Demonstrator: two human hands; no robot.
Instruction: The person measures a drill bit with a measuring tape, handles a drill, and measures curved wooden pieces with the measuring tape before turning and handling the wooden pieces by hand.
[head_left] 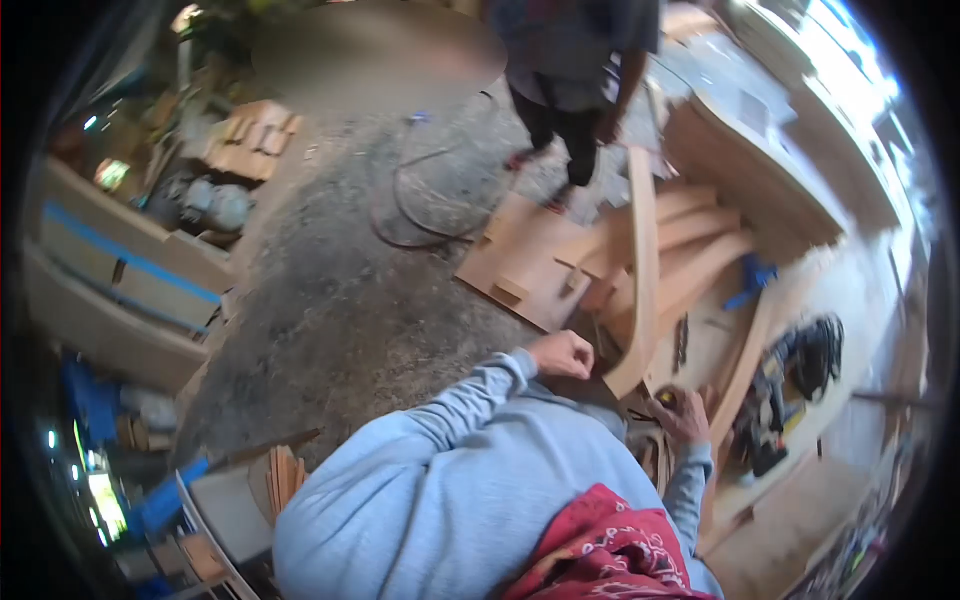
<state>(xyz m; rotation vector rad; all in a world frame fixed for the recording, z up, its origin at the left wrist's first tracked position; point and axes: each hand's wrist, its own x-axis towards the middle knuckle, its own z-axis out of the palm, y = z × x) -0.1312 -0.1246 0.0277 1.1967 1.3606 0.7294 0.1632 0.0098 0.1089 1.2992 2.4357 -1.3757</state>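
Observation:
My left hand (565,354) is closed in a loose fist in front of my body, with nothing visible in it. In my right hand (686,416) is a small yellow and black tape measure (667,398), partly covered by the fingers. Between my two hands lies the near end of a long curved wooden piece (643,260). Its far end reaches up beside another person's hand (608,130). Several similar curved wooden pieces (690,262) are stacked just beyond it.
A flat wooden panel (520,262) with blocks lies ahead. A person (575,80) stands behind it. A hose (398,195) loops over the concrete floor (310,320). On the right are a blue clamp (752,280) and a black power tool (800,370). Taped panels (120,255) stand left.

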